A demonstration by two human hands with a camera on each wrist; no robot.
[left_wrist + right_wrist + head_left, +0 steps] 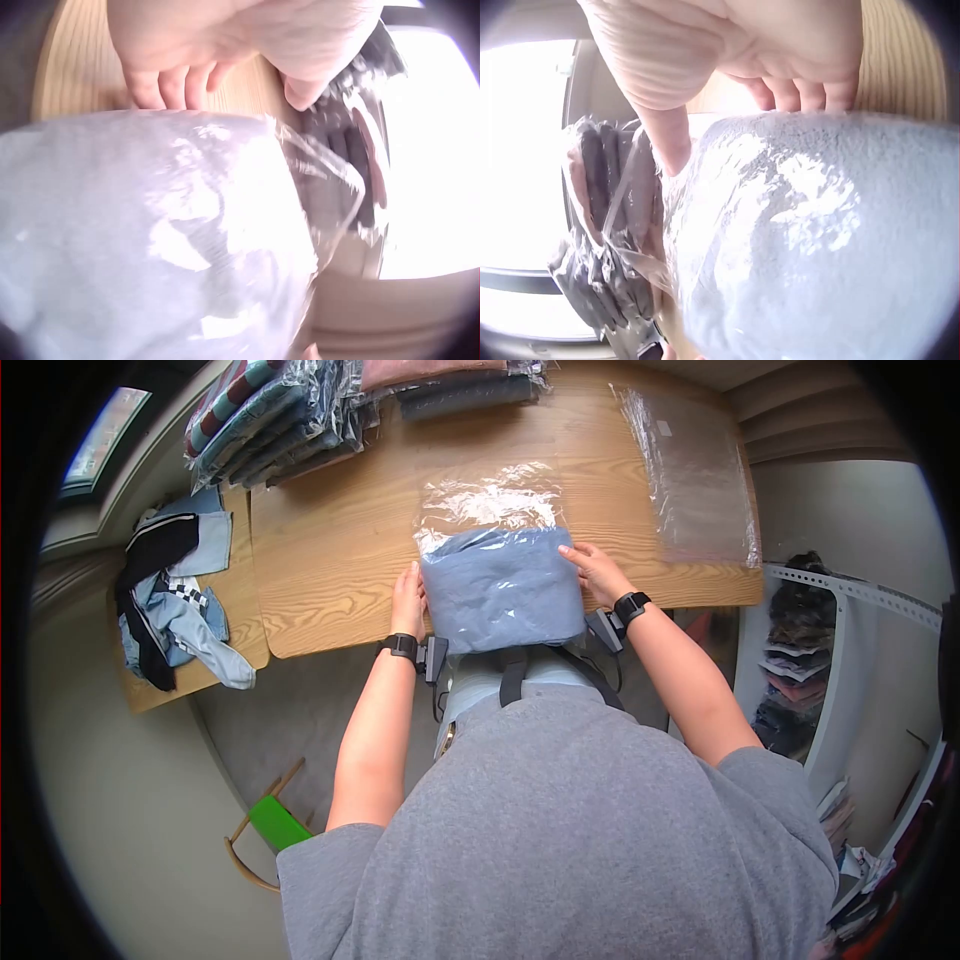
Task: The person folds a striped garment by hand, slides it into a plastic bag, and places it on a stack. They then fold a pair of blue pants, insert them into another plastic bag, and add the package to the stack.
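A folded blue garment in a clear plastic bag lies at the table's front edge, the bag's unfilled end pointing away from the body. The left hand is at its left side; in the left wrist view this hand's fingertips go behind the bag's edge, the thumb off the bag. At the right side, the right hand grips the bagged garment. In the right wrist view the right hand has its thumb over the bag and its other fingertips hidden behind the edge.
Bagged garments are stacked at the back left, with more bagged items beside them. Flat clear bags lie at the right. Loose clothes cover a side table at the left. A shelf rack stands right; a green chair is below left.
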